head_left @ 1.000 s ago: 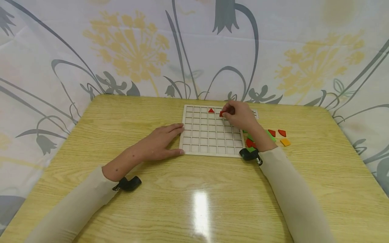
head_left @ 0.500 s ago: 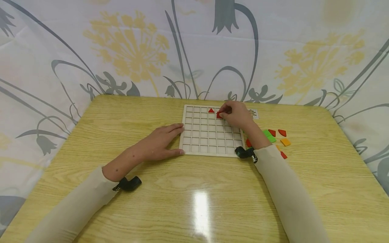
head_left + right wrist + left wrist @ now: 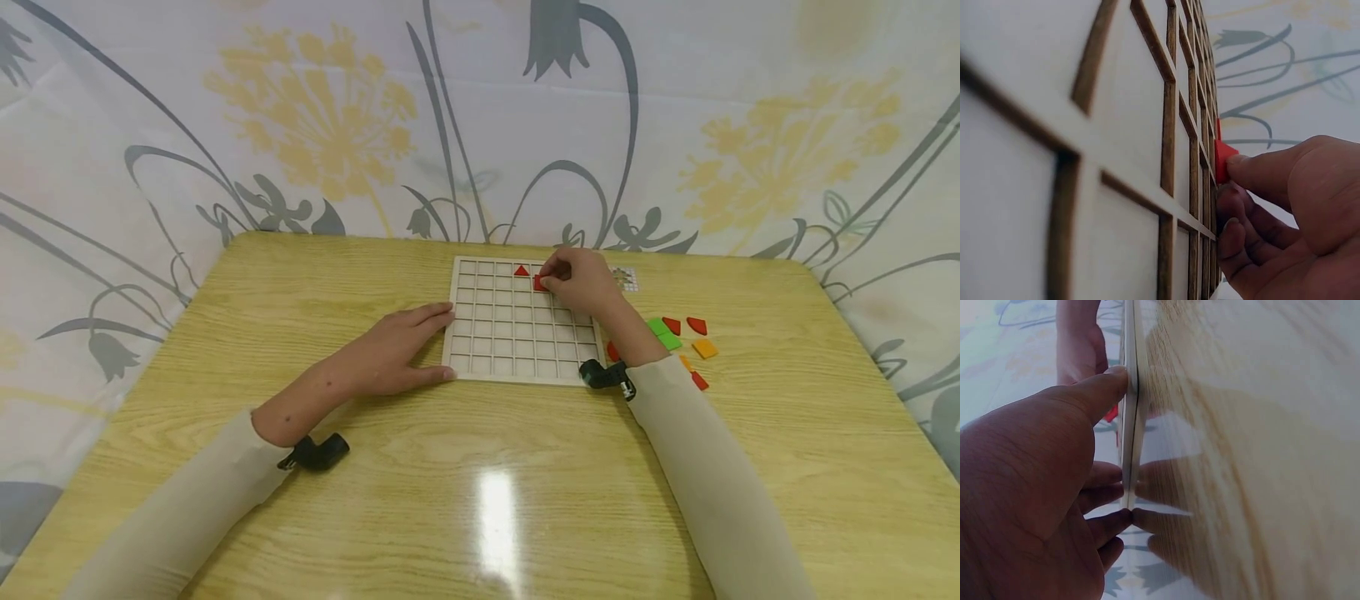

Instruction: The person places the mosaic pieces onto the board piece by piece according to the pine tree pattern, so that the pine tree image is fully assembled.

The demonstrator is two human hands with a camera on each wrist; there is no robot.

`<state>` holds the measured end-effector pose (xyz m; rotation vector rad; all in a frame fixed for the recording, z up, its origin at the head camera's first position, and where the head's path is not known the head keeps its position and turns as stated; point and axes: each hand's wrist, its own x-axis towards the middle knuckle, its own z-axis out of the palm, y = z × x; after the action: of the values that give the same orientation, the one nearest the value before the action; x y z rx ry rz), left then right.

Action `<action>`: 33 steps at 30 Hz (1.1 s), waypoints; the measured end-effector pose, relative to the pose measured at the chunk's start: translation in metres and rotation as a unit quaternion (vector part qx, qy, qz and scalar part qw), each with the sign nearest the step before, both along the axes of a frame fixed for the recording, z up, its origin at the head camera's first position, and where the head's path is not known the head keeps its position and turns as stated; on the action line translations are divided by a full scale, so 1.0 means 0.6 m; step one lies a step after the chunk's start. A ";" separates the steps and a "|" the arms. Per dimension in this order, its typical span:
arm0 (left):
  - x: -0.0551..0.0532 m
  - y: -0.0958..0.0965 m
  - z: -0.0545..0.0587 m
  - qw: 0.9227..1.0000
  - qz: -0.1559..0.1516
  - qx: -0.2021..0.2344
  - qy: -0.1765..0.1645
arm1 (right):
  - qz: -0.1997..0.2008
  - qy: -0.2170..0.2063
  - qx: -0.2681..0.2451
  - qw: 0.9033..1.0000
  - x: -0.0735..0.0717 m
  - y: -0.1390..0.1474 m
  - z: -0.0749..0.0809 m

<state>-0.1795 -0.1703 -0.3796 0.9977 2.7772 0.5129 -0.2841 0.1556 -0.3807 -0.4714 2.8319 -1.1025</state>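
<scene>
Your right hand (image 3: 583, 282) pinches a red piece (image 3: 538, 284) at the grid board (image 3: 504, 331), far rows, near a red triangle (image 3: 521, 271). Left hand (image 3: 393, 354), fingers straight, touches the board's edge. Right forearm (image 3: 641, 337) part-hides loose tiles (image 3: 664, 333).

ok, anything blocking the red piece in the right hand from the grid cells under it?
Nothing visible. The right hand pinches the red piece right at the grid board; the red triangle lies left of the piece, the left hand at the board's left edge.

The left hand (image 3: 1038, 481) touched the edge of the board (image 3: 1128, 428). The glossy surface (image 3: 1260, 444) partly mirrored that hand. Beyond appeared the right hand (image 3: 1080, 347) and a red piece (image 3: 1112, 413).
</scene>
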 end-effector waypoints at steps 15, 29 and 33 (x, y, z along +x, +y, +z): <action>-0.002 0.001 -0.002 1.000 0.000 -0.001 -0.001 | 0.004 -0.014 0.019 1.000 0.002 0.001 0.004; -0.002 0.001 -0.002 1.000 0.000 0.001 -0.006 | 0.029 -0.003 0.026 0.999 0.024 0.030 0.019; -0.002 0.001 -0.001 1.000 0.000 0.002 -0.004 | 0.034 0.009 0.037 0.999 0.036 0.038 0.029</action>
<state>-0.1804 -0.1699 -0.3805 0.9936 2.7701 0.5211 -0.2625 0.1784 -0.3635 -0.5688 2.8370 -0.9817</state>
